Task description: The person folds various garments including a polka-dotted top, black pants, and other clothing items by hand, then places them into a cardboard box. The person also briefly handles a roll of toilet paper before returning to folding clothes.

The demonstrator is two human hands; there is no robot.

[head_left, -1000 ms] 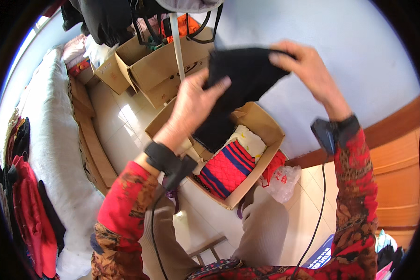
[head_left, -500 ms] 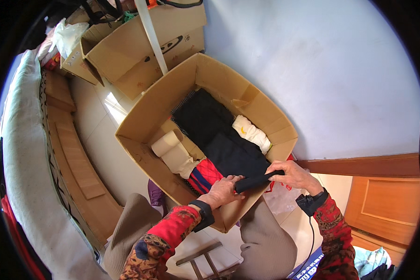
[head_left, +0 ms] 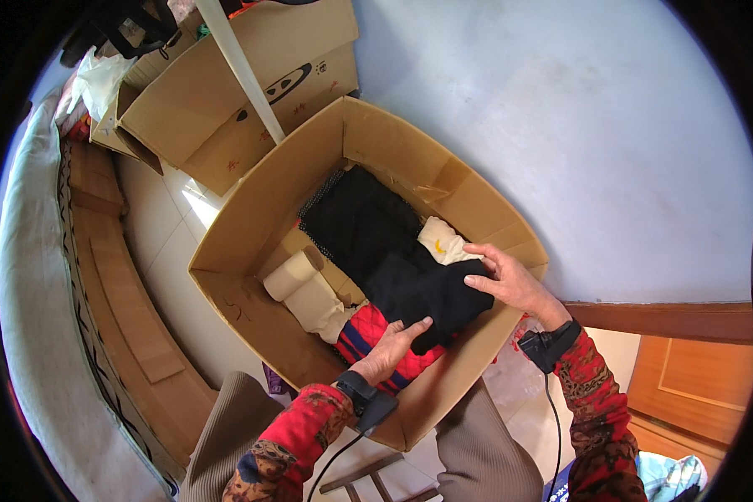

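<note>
**Step in hand.** You are seating a folded black garment in the open box. It lies in the near end of the box, on top of a red quilted piece and touching a cream cloth on its far side. A second black piece lies flat beyond it, toward the far wall. Two cream rolls sit to the left, against the box floor.

**Grip state.**
- Your left hand rests on the near edge of the garment, where it overlaps the red piece. The fingers lie along the fabric, slightly bent. The thumb is hidden, so you cannot tell whether this grip is closed on the edge or only pressing.
- Your right hand lies flat on the right end of the garment, just inside the box wall. The fingers are spread and the grip holds nothing; it only presses down.

**Judgement.** The garment appears placed but not yet settled. Its near edge rides up over the red piece.

**Next move calls for:**
1. Even downward pressure from both palms, so that the fold stays shut.
2. A check that the right end clears the box wall and does not bunch against it.
3. A straight upward lift of both hands, so that no finger drags the top layer open.

Other boxes stand beyond, well apart from the work.
</note>
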